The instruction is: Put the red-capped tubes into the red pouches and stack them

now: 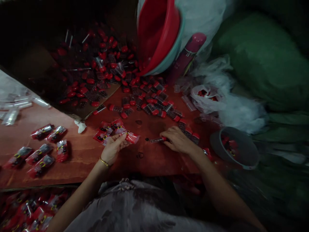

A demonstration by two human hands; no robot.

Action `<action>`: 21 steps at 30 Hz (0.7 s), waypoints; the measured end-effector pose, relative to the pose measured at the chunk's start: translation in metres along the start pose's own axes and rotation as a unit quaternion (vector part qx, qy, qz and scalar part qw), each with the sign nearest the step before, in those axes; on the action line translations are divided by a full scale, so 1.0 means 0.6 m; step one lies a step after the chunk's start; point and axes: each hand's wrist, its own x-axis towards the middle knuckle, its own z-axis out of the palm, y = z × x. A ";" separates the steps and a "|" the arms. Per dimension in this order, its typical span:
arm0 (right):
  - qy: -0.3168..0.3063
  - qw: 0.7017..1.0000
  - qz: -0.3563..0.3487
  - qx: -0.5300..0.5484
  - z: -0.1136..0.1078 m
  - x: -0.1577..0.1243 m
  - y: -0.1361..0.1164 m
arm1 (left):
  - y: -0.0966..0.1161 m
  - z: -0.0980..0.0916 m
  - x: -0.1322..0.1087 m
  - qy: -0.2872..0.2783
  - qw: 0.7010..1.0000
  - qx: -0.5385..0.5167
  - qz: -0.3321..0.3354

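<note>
Pinched in my left hand (113,147) is a small red printed plastic packet (131,137). More flat red packets (106,129) lie on the table just beyond that hand. My right hand (177,139) grips a small clear container with a red cap (158,140), its clear end pointing left toward the packet. The two hands are apart, and so are the packet and the container. Past my right hand lies a pile of similar red-capped clear containers (154,103). A black dot-like piece (147,139) rests between the hands.
A cardboard box (43,74) lies tipped with red-capped containers spilling out. Filled packets (40,153) lie at left. Behind are a red basin (156,35) and a pink bottle (185,53). A grey bucket (234,148) and a white plastic bag (207,96) are at right.
</note>
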 end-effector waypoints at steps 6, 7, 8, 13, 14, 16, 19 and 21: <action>0.094 0.959 0.140 0.228 0.046 -0.010 -0.066 | -0.011 0.007 0.000 0.040 0.996 0.021 0.072; 0.118 0.933 0.155 0.304 0.052 -0.012 -0.086 | -0.013 0.006 0.002 0.039 0.995 0.030 0.090; 0.143 0.900 0.163 0.379 0.058 -0.014 -0.106 | -0.015 0.006 0.003 0.039 0.992 0.041 0.109; 0.196 0.778 0.158 0.576 0.075 -0.012 -0.177 | -0.021 0.006 0.005 0.029 0.978 0.103 0.179; 0.196 0.769 0.156 0.588 0.076 -0.011 -0.183 | -0.021 0.008 0.003 0.025 0.976 0.113 0.186; 0.192 0.763 0.149 0.600 0.078 -0.008 -0.191 | -0.019 0.011 -0.001 0.022 0.970 0.136 0.200; 0.178 0.765 0.142 0.602 0.081 -0.006 -0.196 | -0.017 0.012 -0.005 0.024 0.962 0.162 0.220; 0.160 0.761 0.139 0.613 0.086 -0.005 -0.198 | -0.018 0.010 -0.006 0.023 0.960 0.164 0.227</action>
